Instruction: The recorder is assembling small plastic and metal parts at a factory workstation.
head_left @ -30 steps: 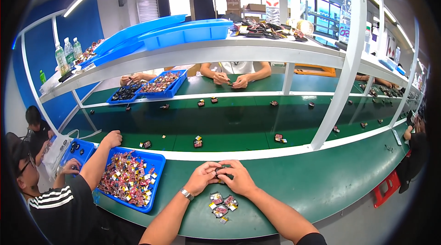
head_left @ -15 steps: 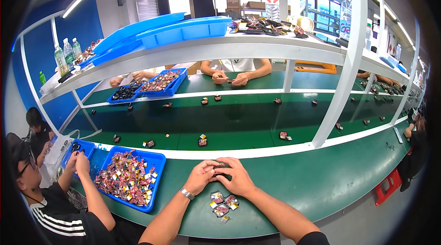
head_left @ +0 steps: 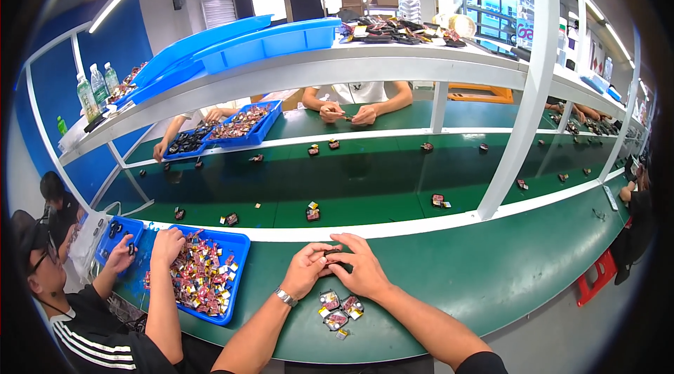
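Above the near edge of the green bench, my left hand (head_left: 306, 272) and my right hand (head_left: 362, 269) meet with their fingers curled around a small dark casing (head_left: 333, 255). Most of this piece is hidden by my fingers. Just below my hands lie several small black cases (head_left: 335, 321) with reddish circuit boards and white-and-yellow parts. One loose yellow-and-white piece (head_left: 342, 334) sits nearest the bench edge. To the left stands a blue tray (head_left: 242, 262) heaped with small red boards and yellow-white parts. A co-worker's hand (head_left: 168, 244) reaches into it.
A white rail (head_left: 393, 231) and a slanting white post (head_left: 516, 107) stand beyond my hands. Behind the rail, a green conveyor belt (head_left: 365, 212) carries scattered small units. Overhead, a shelf (head_left: 393, 58) holds blue trays and bottles. A red stool (head_left: 598, 276) is at the right.
My hands stay together around the casing, with slight finger movement. The co-worker's hand at left has moved into the heaped tray. Units on the belt have shifted slightly right.
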The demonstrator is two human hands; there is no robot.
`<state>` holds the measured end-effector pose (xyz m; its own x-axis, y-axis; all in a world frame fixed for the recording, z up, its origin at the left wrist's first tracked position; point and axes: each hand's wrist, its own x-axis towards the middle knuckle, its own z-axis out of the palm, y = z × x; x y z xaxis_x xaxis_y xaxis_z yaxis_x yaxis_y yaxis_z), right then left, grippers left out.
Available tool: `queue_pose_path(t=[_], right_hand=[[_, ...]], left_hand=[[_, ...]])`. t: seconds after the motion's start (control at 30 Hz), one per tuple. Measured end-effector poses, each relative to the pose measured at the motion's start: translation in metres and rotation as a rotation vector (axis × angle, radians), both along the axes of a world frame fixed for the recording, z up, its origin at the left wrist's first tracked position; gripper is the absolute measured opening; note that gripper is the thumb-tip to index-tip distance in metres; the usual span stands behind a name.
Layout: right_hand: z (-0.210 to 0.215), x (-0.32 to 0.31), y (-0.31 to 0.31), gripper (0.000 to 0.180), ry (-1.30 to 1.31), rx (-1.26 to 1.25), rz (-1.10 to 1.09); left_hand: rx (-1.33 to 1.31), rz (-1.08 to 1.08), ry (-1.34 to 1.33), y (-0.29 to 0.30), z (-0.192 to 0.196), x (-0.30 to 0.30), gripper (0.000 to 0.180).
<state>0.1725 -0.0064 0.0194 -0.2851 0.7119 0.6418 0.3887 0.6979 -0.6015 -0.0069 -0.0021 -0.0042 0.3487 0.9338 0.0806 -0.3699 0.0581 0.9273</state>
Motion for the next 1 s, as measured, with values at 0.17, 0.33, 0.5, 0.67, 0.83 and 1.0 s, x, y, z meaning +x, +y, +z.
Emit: queue_pose_path(t=[0.17, 0.33, 0.5, 0.67, 0.83, 1.0], right_hand=[[-0.012, -0.002, 0.002, 0.02, 0.031, -0.109, -0.01], [-0.008, -0.001, 0.002, 0.022, 0.022, -0.095, 0.029], [-0.005, -0.002, 0.001, 0.022, -0.016, -0.005, -0.024], [-0.001, -0.005, 0.003, 0.015, 0.08, 0.071, -0.107], [-0.002, -0.004, 0.004, 0.014, 0.034, 0.09, -0.142], [0.001, -0.004, 0.002, 0.018, -0.004, 0.047, -0.129]], left_hand=[[-0.039, 0.026, 0.013, 0.002, -0.005, -0.001, 0.024], [-0.015, 0.086, 0.028, 0.0, -0.002, 0.005, 0.023], [-0.034, 0.068, -0.024, 0.001, -0.004, 0.003, 0.025], [-0.043, 0.038, -0.025, 0.001, -0.002, 0.002, 0.027], [-0.06, 0.043, 0.012, 0.003, 0.0, 0.004, 0.028], [-0.07, 0.052, 0.034, 0.001, 0.0, 0.003, 0.027]])
